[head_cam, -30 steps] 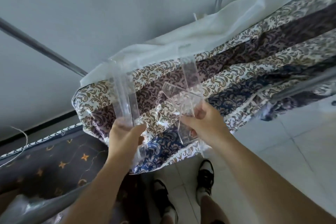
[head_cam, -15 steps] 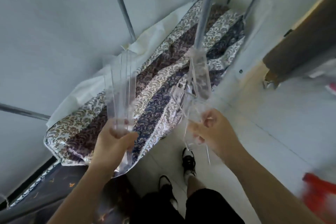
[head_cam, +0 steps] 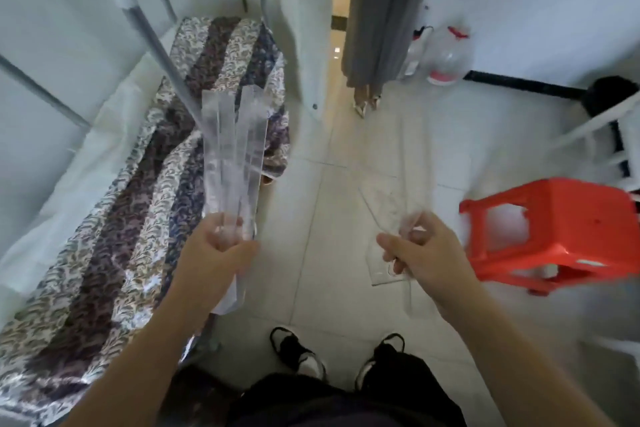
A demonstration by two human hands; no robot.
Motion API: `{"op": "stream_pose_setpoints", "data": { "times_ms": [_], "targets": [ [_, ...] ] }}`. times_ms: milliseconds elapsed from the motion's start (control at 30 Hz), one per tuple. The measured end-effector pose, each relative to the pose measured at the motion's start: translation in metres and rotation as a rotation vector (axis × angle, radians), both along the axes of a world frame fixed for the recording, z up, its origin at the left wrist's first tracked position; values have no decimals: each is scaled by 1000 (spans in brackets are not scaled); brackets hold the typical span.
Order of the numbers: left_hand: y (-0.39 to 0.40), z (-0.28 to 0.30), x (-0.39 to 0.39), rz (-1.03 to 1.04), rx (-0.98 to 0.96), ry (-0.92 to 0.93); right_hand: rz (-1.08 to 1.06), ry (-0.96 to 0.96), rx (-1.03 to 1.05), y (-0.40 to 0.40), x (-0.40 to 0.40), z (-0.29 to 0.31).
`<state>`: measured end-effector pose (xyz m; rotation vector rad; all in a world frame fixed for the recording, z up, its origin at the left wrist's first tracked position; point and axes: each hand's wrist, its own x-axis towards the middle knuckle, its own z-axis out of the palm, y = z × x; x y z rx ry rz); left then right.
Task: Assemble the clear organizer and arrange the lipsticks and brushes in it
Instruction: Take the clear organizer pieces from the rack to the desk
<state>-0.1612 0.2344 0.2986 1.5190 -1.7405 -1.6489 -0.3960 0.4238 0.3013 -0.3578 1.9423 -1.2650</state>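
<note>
We held our left hand [head_cam: 215, 253] closed around the lower ends of a bundle of long clear acrylic organizer strips [head_cam: 232, 152], which stood upright and fanned slightly above the fist, in the air over the edge of the bed. Our right hand [head_cam: 420, 250], well apart from the left, pinched a set of clear acrylic organizer panels [head_cam: 389, 208] between thumb and curled fingers; those panels were blurred and nearly invisible against the pale tiled floor [head_cam: 322, 218], so we could not tell how many there were or how they joined. Below the hands stood our two black and white shoes [head_cam: 298, 354] on the tiles. To the left lay a bed covered with a brown, navy and white patterned quilt [head_cam: 145, 184], crossed by a grey metal rail [head_cam: 156, 42]. To the right sat a red plastic stool [head_cam: 550, 236], and farther off, against the white wall, clear plastic bottles with red caps [head_cam: 446, 59] beside a grey hanging curtain [head_cam: 384, 17].
</note>
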Motion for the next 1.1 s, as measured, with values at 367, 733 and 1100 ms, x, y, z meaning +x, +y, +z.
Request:
{"op": "stream_pose_setpoints", "data": {
  "times_ms": [367, 733, 1100],
  "targets": [
    [142, 12, -188, -399, 6, 70, -432, -14, -31, 216, -86, 9],
    [288, 22, -358, -664, 48, 107, -715, -46, -73, 370, -189, 27],
    [349, -5, -584, -936, 97, 90, -1018, 2, -60, 447, -337, 23]
  ]
}}
